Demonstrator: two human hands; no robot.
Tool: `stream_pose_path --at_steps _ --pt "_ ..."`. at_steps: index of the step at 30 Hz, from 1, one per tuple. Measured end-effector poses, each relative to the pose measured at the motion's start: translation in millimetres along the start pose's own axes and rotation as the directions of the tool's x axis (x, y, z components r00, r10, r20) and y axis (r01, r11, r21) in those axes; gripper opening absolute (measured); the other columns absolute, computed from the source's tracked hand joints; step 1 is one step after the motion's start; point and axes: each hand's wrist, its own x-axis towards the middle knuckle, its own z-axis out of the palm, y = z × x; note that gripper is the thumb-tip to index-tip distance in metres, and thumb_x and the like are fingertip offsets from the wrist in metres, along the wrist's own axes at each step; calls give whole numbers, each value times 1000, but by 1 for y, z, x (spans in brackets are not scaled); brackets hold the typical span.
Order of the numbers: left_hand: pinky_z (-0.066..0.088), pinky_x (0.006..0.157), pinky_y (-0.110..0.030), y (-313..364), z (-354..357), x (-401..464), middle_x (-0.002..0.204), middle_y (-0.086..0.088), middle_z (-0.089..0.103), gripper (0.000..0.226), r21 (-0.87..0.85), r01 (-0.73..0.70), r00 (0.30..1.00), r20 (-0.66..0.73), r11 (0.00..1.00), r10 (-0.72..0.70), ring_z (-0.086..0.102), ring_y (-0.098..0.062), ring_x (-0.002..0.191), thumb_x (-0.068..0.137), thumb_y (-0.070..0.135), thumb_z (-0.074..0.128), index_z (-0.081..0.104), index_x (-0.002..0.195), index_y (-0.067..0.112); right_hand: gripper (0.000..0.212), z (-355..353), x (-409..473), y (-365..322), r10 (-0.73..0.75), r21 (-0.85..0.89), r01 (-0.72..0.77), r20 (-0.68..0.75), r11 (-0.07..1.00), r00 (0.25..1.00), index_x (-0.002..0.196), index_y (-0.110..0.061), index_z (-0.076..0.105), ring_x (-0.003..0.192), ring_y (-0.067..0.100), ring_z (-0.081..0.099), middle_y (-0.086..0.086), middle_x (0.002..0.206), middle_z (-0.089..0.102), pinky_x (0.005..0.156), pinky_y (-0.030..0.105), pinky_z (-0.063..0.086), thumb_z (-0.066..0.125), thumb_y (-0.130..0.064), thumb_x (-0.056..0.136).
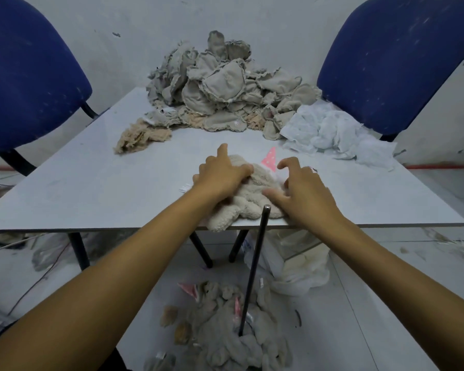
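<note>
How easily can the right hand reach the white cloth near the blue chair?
Probably yes, quite easily. The right hand holds the fluffy toy at the near edge, and only bare table lies between it and the white cloth. It would need to let go and stretch forward.

Left hand (pixel 220 172): ours is bare; we see its back, the knuckles and the thumb.
Right hand (pixel 303 191): bare as well; we see its back, with tendons ridged behind the knuckles.
Left forearm (pixel 118 277): uncovered from just behind the grip to our edge of the view, slim at the wrist and broadening toward us.
Right forearm (pixel 386 263): uncovered the same way, from behind the grip to the lower corner.
Dark strip (pixel 115 357): under our left forearm, far back from the grip; we cannot tell whether it is our clothing.
</note>
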Motion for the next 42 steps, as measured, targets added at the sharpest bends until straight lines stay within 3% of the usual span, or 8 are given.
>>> stream_pose_path --at_steps 3,6,11,15,21,25,36,42 --pt "52 87 -38 5 -11 4 128 -9 56 78 -322 82 994 89 943 -55 60 -26 107 81 20 76 37 148 21 61 -10 2 0 -26 283 14 40 959 999 136 -37 40 72 5 63 -5 80 67 66 24 47 74 -29 87" --pt "53 68 -35 8 -24 5 93 -9 71 27 -443 80 992 127 893 -25 68 -27 87 76 5 77 68 101 10 53 -20 6 -1 -20 434 74 -126 898 992 130 -36 50 66 0 61 -6 85 65 59 15 47 73 -19 86" --pt "58 61 -31 13 -41 -7 80 -1 67 25 -388 -444 896 -170 808 411 66 -17 69 72 4 84 65 79 19 33 -43 4 -10 -263 271 499 -598 823 757 116 -20 58 88 8 64 -2 95 64 79 21 52 72 -11 87" --pt "54 69 -26 17 -50 -14 81 14 66 26 -164 -638 749 -356 752 558 61 -1 76 69 12 87 68 79 26 30 -49 3 -15 -281 278 468 -516 839 809 111 -13 64 89 1 62 4 98 66 81 15 50 74 -3 84" --pt "59 82 -30 20 -57 -17 91 2 71 35 -329 -627 774 -366 706 517 70 -10 85 73 -4 81 69 103 8 39 -65 4 -14 -244 338 378 -377 862 893 117 -23 64 91 5 66 -6 95 67 81 12 50 75 -6 84" --pt "59 83 -30 20 -59 -15 94 -3 73 36 -405 -623 777 -420 669 469 72 -14 88 75 -6 78 68 108 6 36 -77 4 -20 -251 345 514 -581 785 774 116 -19 60 94 5 68 -13 93 67 86 20 53 77 -12 84" --pt "58 83 -31 27 -67 -23 87 -2 74 30 -493 -658 753 -451 569 480 73 -17 85 76 -8 77 67 103 -1 39 -87 5 -18 -214 486 499 -529 718 822 118 -16 62 93 11 70 -6 93 70 88 33 57 77 -9 83" --pt "57 78 -31 28 -83 -23 75 0 74 23 -719 -600 775 -415 350 477 70 -15 75 71 3 76 66 91 4 39 -100 3 -21 -245 656 538 -490 529 837 118 -16 63 94 21 69 4 95 68 87 33 55 79 -11 82"
